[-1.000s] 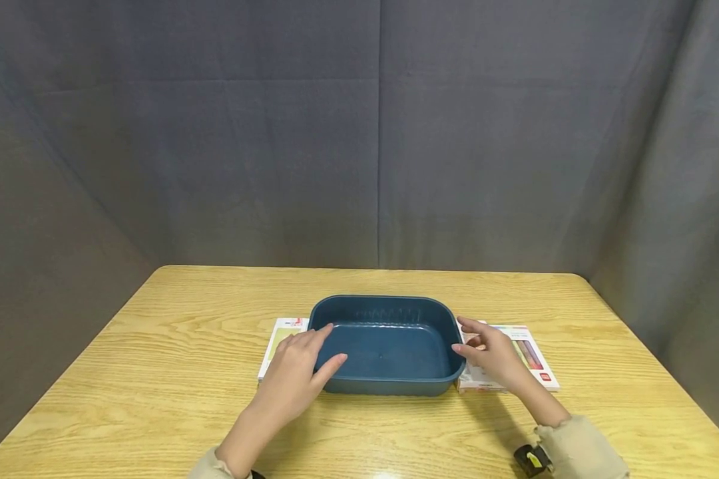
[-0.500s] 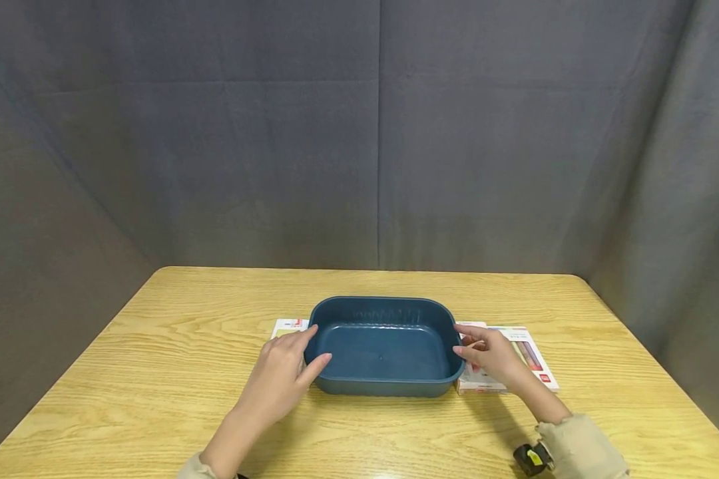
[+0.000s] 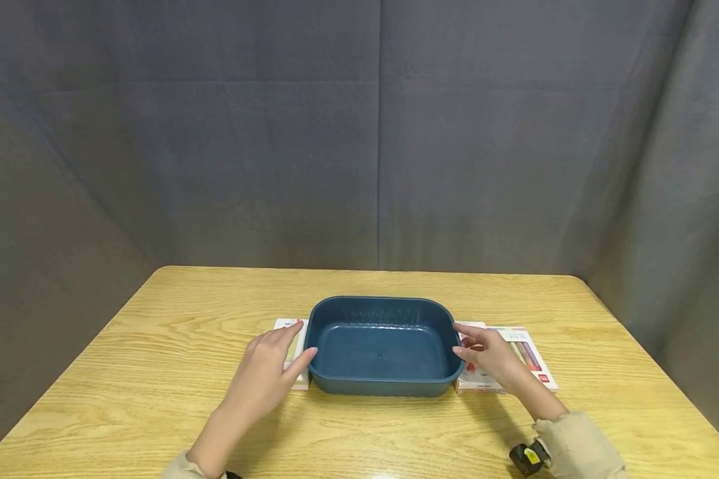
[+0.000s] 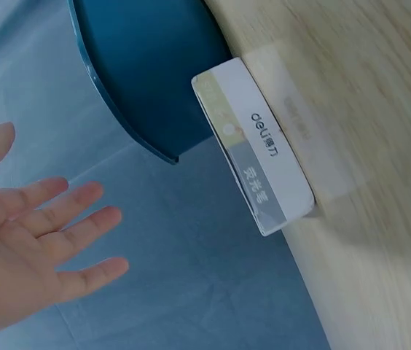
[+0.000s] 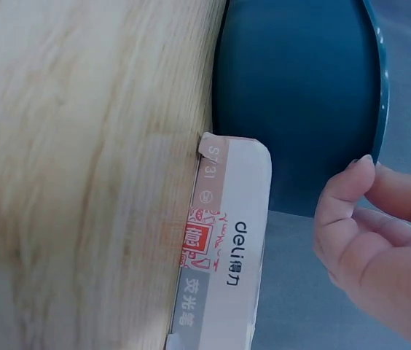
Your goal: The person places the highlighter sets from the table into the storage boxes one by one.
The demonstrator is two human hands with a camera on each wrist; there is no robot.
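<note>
A dark blue plastic bin stands on the table, nothing visible inside. To its left, my left hand hovers with fingers spread, apart from the rim in the left wrist view. Beneath that hand, partly hidden, lies a white deli highlighter box, its printed side facing the left wrist view. At the bin's right end, the thumb and index fingertips of my right hand are at the rim, spaced apart, with the other fingers loosely bent. Another deli highlighter box lies below that hand, against the bin.
A white box with a coloured window lies to the right of the bin, partly behind my right hand. Bare wood of the table extends on both sides. Grey curtains hang behind and beside the table.
My left hand has moved left, from over the bin's left rim to outside it, showing more of the left box. My right hand has shifted only slightly at the rim. The bin looks unmoved.
</note>
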